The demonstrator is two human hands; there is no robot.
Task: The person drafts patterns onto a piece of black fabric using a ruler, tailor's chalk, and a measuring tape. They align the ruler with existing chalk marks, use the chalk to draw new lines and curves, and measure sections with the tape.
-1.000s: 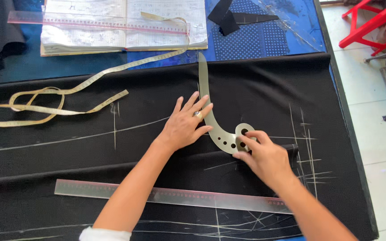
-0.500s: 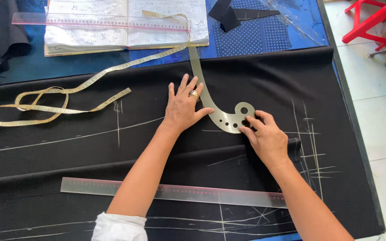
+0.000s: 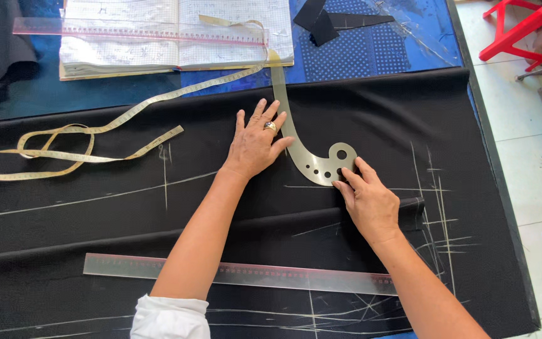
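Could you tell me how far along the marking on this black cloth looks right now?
Done: the black fabric is spread out and already carries several chalk lines. In hand: the left hand presses flat beside the curved ruler, and the right hand holds its hooked end. Left: no chalk curve shows along the ruler's edge yet; the straight ruler and tape measure lie aside.

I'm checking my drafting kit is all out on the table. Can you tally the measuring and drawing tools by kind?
Straight clear rulers: 2, one on the black fabric near the arms, one across the open notebook
Curved rulers: 1, under the left hand and right hand
Tape measures: 1
Total: 4
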